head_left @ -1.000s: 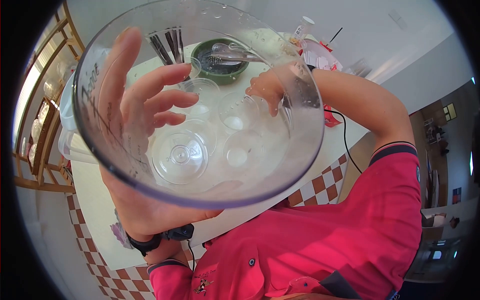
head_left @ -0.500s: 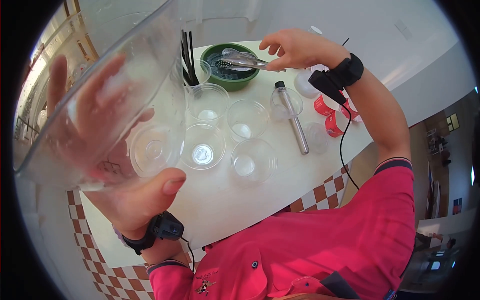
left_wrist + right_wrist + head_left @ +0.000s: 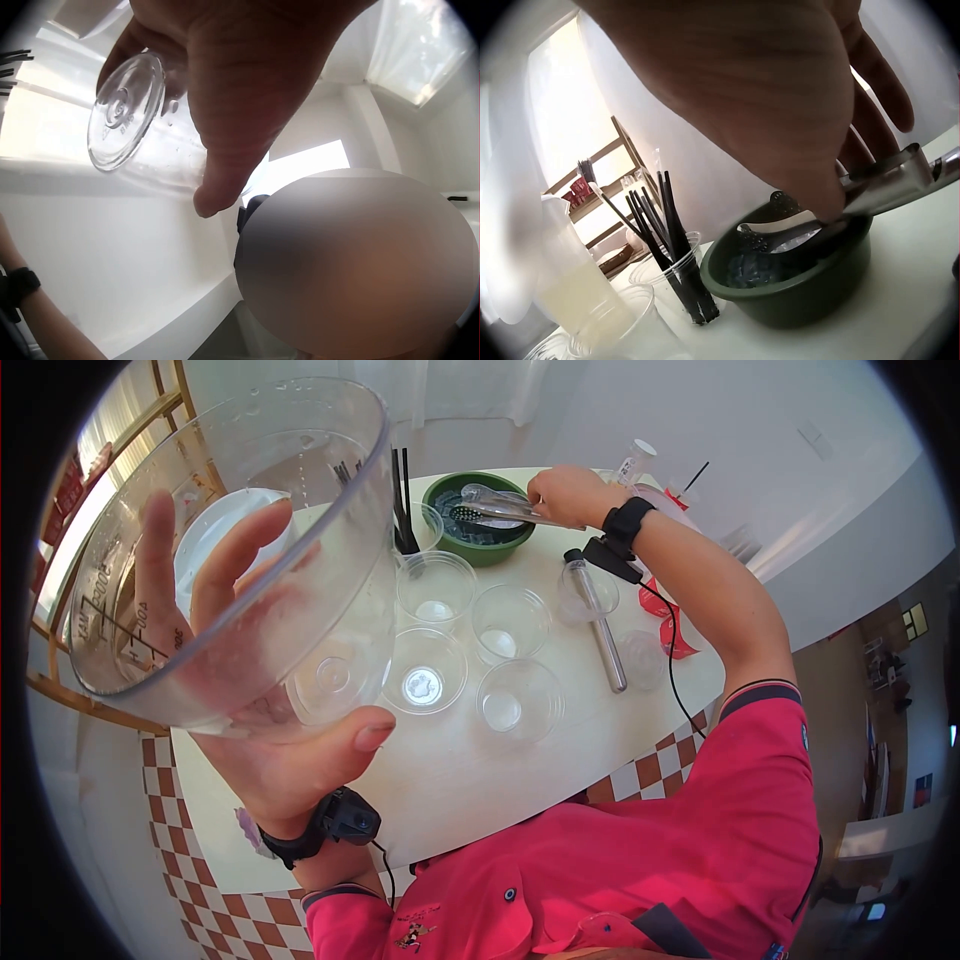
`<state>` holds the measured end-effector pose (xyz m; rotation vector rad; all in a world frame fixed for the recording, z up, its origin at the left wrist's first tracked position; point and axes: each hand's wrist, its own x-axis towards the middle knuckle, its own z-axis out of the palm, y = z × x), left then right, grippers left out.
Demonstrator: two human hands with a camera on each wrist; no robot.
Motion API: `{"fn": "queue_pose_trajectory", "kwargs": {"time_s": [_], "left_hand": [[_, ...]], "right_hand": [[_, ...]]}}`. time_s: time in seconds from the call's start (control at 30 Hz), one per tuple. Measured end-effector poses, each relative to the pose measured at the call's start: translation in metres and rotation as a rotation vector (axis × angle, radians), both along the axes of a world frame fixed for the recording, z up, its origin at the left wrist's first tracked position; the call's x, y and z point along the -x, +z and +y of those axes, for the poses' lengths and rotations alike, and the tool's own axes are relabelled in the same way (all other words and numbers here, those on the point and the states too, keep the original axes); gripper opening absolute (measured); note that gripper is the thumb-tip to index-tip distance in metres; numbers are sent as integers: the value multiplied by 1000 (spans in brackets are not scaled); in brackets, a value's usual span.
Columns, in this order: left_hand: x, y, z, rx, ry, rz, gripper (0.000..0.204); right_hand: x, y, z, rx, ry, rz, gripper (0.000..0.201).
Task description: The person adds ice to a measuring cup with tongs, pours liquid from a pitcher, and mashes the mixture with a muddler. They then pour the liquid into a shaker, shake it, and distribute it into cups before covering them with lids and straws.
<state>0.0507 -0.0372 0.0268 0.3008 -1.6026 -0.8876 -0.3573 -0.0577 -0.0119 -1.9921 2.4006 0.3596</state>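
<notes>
My left hand [image 3: 280, 760] holds a large clear measuring cup [image 3: 335, 530] tilted on its side, up close at the left of the head view. Thumb and fingers spread round its wall, and drops cling inside; the left wrist view shows the cup's round base [image 3: 120, 112]. At the far side of the table my right hand [image 3: 568, 496] grips metal tongs [image 3: 885, 187] by the handle. Their perforated ends lie in a green bowl [image 3: 480, 552] that holds what looks like ice in water.
Several clear plastic cups [image 3: 422, 672] stand mid-table, near a cup of black straws [image 3: 403, 510]. A steel muddler [image 3: 608, 650] lies to the right, overlapped by a clear cup [image 3: 588, 600]. Red cups [image 3: 676, 638] are beyond it. In the right wrist view, a pitcher [image 3: 581, 277] holds pale liquid.
The measuring cup has moved left from in front of the head camera and tipped sideways. My right hand has gone from above the table to the tongs at the green bowl.
</notes>
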Motion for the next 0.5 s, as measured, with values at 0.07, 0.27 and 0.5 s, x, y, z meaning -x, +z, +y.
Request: {"fn": "queue_pose_trajectory", "kwargs": {"time_s": [0.07,0.27,0.5], "left_hand": [[1,2,3,-32,-9,-5,138],[4,1,4,-28,-9,15,135],[5,1,4,-16,11,-28,134]], "right_hand": [[3,0,-1,23,-8,-25,32],[-31,14,12,-83,-79,-73,41],[-17,-8,-4,-85,-41,-74,41]]}}
